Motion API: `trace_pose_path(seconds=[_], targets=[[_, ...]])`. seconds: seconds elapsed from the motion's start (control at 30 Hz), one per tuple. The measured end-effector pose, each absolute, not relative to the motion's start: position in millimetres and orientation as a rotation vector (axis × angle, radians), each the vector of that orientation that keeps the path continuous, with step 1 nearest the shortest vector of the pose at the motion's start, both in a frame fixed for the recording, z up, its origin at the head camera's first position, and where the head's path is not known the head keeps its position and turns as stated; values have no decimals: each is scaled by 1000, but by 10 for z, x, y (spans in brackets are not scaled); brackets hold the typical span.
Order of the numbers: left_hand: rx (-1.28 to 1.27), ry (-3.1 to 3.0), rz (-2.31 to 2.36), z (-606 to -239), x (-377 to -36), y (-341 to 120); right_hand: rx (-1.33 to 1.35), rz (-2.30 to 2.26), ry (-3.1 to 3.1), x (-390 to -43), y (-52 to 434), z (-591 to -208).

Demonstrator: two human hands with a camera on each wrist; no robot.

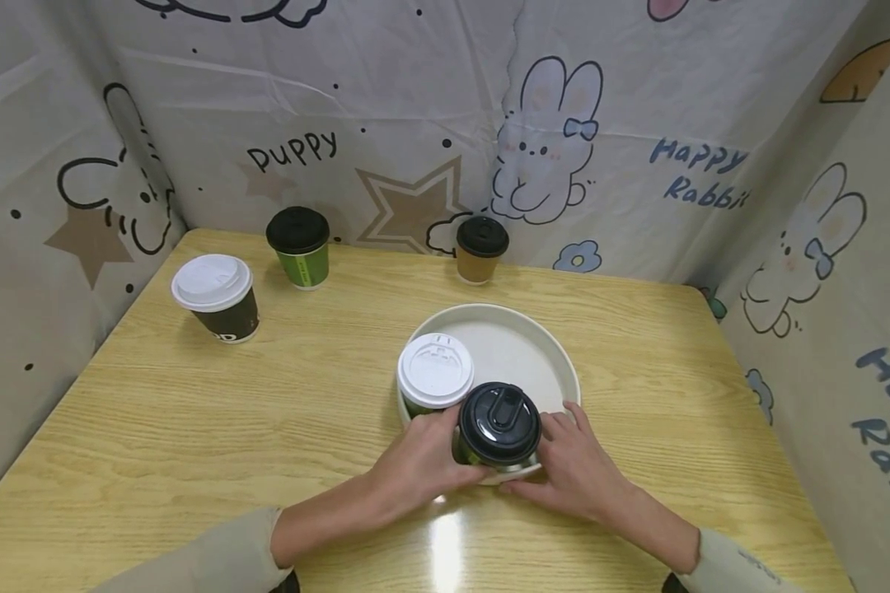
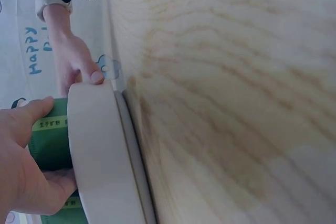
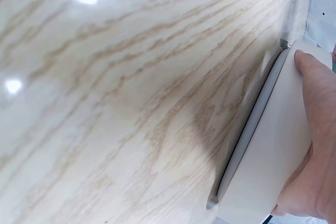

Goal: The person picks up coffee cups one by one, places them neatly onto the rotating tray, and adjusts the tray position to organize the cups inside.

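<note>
A white round plate [image 1: 541,333] lies on the wooden table [image 1: 193,428]. Two green paper cups stand in it, one with a white lid [image 1: 435,371] and one with a black lid [image 1: 499,424] at the plate's near edge. My left hand [image 1: 423,457] grips the black-lidded cup from the left. The left wrist view shows its thumb and fingers [image 2: 23,129] round the green cup wall [image 2: 50,140], beside the plate's rim [image 2: 97,150]. My right hand [image 1: 574,461] holds the plate's near right rim. Its thumb [image 3: 320,93] lies on the plate's outer wall [image 3: 273,161].
Three more lidded cups stand at the back: a dark cup with a white lid [image 1: 215,296] at the left, a green cup with a black lid [image 1: 299,247], and a brown cup with a black lid [image 1: 480,249]. Printed cloth walls close in the table on three sides.
</note>
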State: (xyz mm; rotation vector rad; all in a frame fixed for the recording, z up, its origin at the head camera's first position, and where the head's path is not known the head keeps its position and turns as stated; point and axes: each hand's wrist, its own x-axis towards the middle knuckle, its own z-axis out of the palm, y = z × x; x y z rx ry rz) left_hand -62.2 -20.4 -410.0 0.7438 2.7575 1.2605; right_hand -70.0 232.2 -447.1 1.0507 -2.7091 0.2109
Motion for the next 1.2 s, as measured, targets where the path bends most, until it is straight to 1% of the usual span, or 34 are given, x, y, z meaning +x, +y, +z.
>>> trace_pose_path(seconds=[0.3,0.57,0.73,0.83,0.9,1.03,1.2], targets=[[767,2755,1203,-4045,-643,-261,1037,192,-2721,-699,2312,-4473],[774,2786,1186,-4025,-592,-345,1047,191,-2702,-704,2315,-4477],[750,2754,1171,-3931,-528,-451,1047,192,-2711,-705,2311,-4470],[777,2776,1129,-3832,-491,-535,1045,198,-2708,-704,2310,-4472],[834,2834,1089,-3751,-479,-586,1044,204,-2704,-703,2311,-4475],[1025,2974,989,-3595,-479,-630,1040,208,-2701,-701,2317,-4481],[1376,3028,850,-3460,-520,-548,1030,219,-2709,-692,2313,-4483]])
